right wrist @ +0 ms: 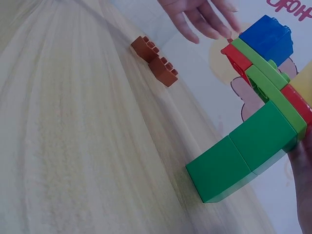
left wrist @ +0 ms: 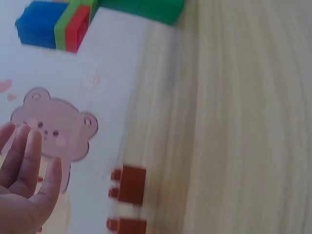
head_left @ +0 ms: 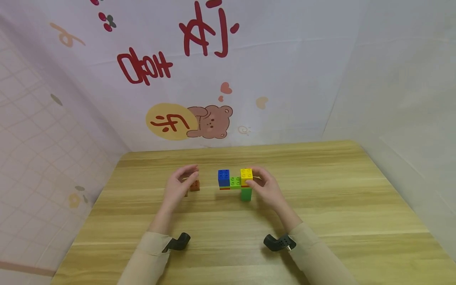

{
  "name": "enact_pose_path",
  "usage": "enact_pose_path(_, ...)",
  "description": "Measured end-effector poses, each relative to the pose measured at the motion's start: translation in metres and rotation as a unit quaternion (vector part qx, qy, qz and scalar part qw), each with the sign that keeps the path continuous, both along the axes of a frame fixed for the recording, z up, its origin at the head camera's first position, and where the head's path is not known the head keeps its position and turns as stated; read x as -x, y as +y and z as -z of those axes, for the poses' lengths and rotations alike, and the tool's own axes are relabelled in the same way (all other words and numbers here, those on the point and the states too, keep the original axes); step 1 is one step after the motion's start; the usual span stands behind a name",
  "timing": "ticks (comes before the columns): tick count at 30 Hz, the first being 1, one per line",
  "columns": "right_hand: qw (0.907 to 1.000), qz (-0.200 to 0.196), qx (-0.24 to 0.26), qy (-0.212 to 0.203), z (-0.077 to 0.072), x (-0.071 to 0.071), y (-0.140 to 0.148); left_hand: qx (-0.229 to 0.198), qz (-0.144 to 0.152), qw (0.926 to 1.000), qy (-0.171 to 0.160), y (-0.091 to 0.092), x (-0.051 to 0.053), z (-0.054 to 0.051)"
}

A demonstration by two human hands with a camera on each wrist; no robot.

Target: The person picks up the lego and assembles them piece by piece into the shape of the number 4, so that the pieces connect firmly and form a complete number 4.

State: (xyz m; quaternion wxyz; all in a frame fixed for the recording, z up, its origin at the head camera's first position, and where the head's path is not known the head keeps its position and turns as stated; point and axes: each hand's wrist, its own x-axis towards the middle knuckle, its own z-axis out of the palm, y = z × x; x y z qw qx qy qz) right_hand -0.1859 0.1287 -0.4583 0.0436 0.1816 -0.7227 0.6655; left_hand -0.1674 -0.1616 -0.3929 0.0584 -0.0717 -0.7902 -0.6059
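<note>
My right hand grips a yellow brick at the right end of a built brick piece. That piece has a light green bar, red bricks in it, a blue brick on its left end, and a column of two green bricks under the right end. Whether the column's foot touches the table cannot be told. My left hand, fingers extended and holding nothing, hovers near two brown bricks, left of the built piece.
The wood-grain table runs under both arms. A white printed cloth with a bear and red lettering hangs behind the table's far edge. Each wrist wears a dark mount.
</note>
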Motion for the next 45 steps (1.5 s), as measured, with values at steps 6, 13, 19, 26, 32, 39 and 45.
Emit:
enact_pose_path(6,1.0,0.005,-0.007,-0.005,0.0,0.0,-0.001,0.026,-0.008,0.9995,0.015,-0.025,0.014,0.03)
enact_pose_path(13,1.0,-0.002,-0.004,-0.004,-0.02,-0.011,-0.005,0.061,-0.003,0.9981,0.0,-0.051,0.021,0.051)
enact_pose_path(19,0.9999,-0.008,0.004,0.006,-0.019,-0.011,-0.005,0.096,0.038,0.9943,-0.029,-0.065,0.021,0.058)
enact_pose_path(26,0.9999,-0.004,0.004,0.009,0.001,0.001,-0.001,0.15,0.077,0.9848,-0.042,-0.077,0.019,0.063)
enact_pose_path(32,1.0,-0.001,-0.002,0.009,0.003,0.001,0.001,0.154,0.09,0.9834,-0.033,-0.079,0.018,0.065)
enact_pose_path(39,0.9999,-0.001,0.001,0.012,0.003,0.001,0.001,0.159,0.083,0.983,-0.039,-0.081,0.021,0.072)
enact_pose_path(45,1.0,-0.002,0.003,0.005,0.002,0.001,0.001,0.17,0.081,0.981,-0.047,-0.083,0.023,0.077)
